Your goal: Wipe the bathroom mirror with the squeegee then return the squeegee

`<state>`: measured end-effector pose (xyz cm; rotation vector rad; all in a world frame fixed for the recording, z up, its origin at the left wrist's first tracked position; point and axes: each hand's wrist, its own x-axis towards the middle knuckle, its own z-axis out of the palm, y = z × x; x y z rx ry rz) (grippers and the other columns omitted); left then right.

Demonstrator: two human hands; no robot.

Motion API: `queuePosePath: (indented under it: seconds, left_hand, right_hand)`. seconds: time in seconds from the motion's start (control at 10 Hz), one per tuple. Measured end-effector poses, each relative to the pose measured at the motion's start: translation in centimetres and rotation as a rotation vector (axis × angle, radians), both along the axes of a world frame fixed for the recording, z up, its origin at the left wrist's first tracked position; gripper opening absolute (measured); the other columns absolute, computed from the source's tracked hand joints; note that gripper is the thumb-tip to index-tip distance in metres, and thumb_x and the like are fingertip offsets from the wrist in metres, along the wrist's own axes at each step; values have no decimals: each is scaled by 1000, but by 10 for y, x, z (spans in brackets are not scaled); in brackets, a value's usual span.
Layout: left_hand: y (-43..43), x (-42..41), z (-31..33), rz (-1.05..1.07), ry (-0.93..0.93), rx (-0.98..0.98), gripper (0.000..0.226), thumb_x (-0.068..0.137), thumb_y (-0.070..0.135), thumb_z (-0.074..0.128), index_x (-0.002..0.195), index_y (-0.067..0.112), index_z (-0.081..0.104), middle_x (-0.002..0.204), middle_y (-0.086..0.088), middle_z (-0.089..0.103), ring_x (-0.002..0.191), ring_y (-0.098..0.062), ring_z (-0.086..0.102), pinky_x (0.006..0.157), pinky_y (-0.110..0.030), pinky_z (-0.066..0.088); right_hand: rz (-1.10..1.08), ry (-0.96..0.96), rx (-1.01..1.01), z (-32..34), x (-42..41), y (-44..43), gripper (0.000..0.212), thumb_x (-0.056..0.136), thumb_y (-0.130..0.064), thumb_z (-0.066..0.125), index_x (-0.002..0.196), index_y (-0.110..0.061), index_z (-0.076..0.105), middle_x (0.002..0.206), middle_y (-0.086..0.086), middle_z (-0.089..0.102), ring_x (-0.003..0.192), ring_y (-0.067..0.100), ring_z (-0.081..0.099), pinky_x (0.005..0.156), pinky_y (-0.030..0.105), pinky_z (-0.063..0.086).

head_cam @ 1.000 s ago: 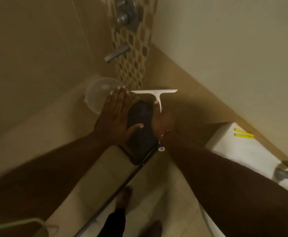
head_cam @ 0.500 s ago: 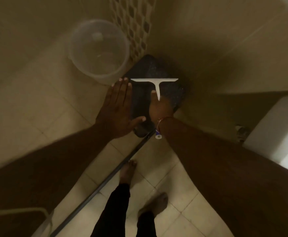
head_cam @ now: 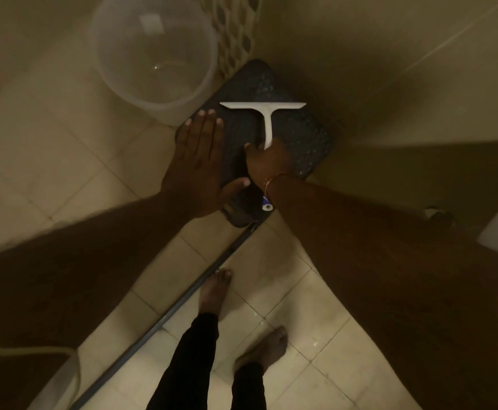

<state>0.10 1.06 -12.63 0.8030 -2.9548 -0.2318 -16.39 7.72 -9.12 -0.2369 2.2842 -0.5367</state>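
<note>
- Two hands: our right hand [head_cam: 267, 161] grips the white squeegee [head_cam: 267, 119] handle; our left hand [head_cam: 197, 167], just beside the squeegee, lies flat and holds nothing.
- We keep the blade level and the pressure even.

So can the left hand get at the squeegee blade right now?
Probably yes. The left hand is open and holds nothing, its fingertips close beside the blade end of the squeegee, with nothing visible between them. The right hand grips only the handle.
</note>
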Motion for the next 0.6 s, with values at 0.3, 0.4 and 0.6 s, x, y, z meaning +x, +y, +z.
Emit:
queuePosePath:
  seconds: [0.3, 0.4, 0.6]
  left_hand:
    - [0, 4, 4, 15, 2, -12, 123, 108, 88, 39, 175, -13, 23, 184, -38, 22, 174, -54, 21, 142, -69, 19]
    - [3, 5, 9, 23, -19, -5, 123, 107, 88, 41, 177, -11, 20, 185, -37, 19, 176, -52, 19, 143, -66, 14]
    - [-2, -4, 62, 8, 9, -39, 124, 107, 90, 38, 178, -10, 16, 187, -34, 16, 177, -49, 15, 145, -63, 10]
  right_hand:
    - [101, 167, -91, -1, 4, 13, 76, 96, -42, 80, 156, -8, 50, 154, 16, 57, 143, 35, 55, 116, 43, 45]
    - [130, 191, -90, 0, 5, 25, 78, 97, -45, 78, 158, -8, 49, 156, 16, 56, 144, 35, 54, 119, 47, 45]
    - [350, 461, -168, 35, -1, 40, 86, 95, -58, 67, 161, -7, 48, 160, 18, 52, 150, 41, 44, 124, 57, 36]
